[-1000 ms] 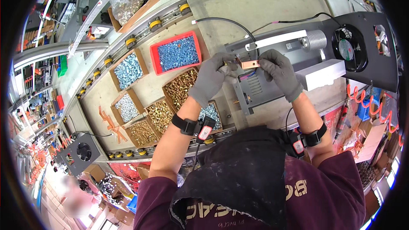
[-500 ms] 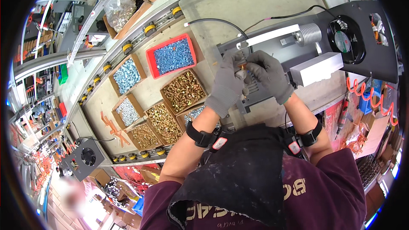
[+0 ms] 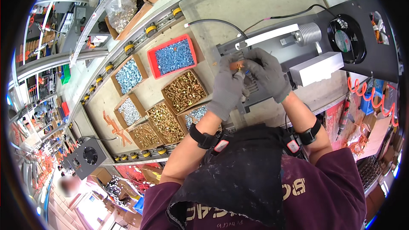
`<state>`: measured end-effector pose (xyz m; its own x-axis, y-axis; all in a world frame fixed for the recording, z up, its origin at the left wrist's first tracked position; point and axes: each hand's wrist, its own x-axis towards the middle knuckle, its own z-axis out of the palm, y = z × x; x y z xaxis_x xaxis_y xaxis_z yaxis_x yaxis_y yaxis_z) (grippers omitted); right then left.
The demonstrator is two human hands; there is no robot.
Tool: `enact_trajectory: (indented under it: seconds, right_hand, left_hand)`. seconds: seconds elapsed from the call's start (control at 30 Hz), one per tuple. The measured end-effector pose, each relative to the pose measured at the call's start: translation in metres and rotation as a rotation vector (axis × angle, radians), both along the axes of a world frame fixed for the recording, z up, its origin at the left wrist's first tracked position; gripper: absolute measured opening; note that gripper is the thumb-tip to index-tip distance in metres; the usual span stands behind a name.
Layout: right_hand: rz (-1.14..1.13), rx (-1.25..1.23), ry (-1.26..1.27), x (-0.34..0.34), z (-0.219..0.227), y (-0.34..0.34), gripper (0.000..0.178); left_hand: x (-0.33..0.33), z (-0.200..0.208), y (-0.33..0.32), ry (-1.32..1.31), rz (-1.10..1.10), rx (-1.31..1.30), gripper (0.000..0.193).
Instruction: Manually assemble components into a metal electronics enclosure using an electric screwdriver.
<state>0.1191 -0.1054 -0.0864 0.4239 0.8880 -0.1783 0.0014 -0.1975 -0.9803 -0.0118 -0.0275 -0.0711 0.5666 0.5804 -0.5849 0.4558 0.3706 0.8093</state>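
Observation:
My left hand (image 3: 226, 88), in a grey work glove, pinches a small copper-coloured flat piece (image 3: 234, 65). My right hand (image 3: 270, 74), gloved alike, has its fingers closed at a small brass-coloured screw (image 3: 240, 67) that meets this piece. How far the screw sits in it is hidden by the fingers. Both hands are above the near left end of a dark grey metal panel (image 3: 272, 51). The panel bears a white bar (image 3: 268, 37), a ribbed metal cylinder (image 3: 308, 34), a silver block (image 3: 317, 69) and a black fan (image 3: 346, 41).
Left of the hands stand a red bin of blue fasteners (image 3: 172, 56) and several cardboard boxes, one holding brass-coloured bolts (image 3: 185, 91). Orange strips (image 3: 115, 127) lie further left. A black cable (image 3: 219, 20) arches over the panel. An orange coiled hose (image 3: 372, 98) hangs at right.
My hands have shifted slightly, and the fingers have turned so that more of the copper-coloured piece and the screw shows. The right fingers have closed in nearer the left ones.

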Motion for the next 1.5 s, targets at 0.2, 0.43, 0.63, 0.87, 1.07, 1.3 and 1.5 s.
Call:
enact_trajectory:
  seconds: [0.2, 0.43, 0.63, 0.87, 1.07, 1.3, 1.5]
  right_hand:
    - [0.001, 0.008, -0.003, -0.001, 0.002, 0.003, 0.017]
    - [0.016, 0.005, 0.008, -0.001, -0.003, 0.003, 0.017]
    - [-0.015, 0.021, 0.080, -0.002, -0.004, 0.006, 0.016]
    - [-0.268, -0.296, 0.528, 0.022, -0.010, 0.012, 0.034]
    - [-0.436, -0.251, 0.528, 0.033, -0.029, 0.029, 0.043]
    - [-0.402, -0.307, 0.524, 0.034, -0.020, 0.026, 0.038]
    - [-0.287, -0.169, 0.370, 0.021, -0.015, 0.032, 0.033]
  left_hand:
    - [0.001, -0.014, -0.001, -0.132, -0.059, 0.308, 0.026]
    - [-0.004, 0.005, 0.015, -0.120, 0.116, -0.327, 0.020]
    - [-0.004, 0.008, 0.029, 0.116, -0.034, 0.063, 0.025]
    - [0.006, -0.004, 0.050, 0.092, -0.006, -0.050, 0.025]
    - [0.023, -0.007, 0.075, 0.144, -0.055, -0.119, 0.026]
    - [0.025, -0.011, 0.083, 0.142, -0.188, -0.111, 0.030]
    - [0.033, -0.009, 0.095, 0.230, -0.358, 0.017, 0.037]
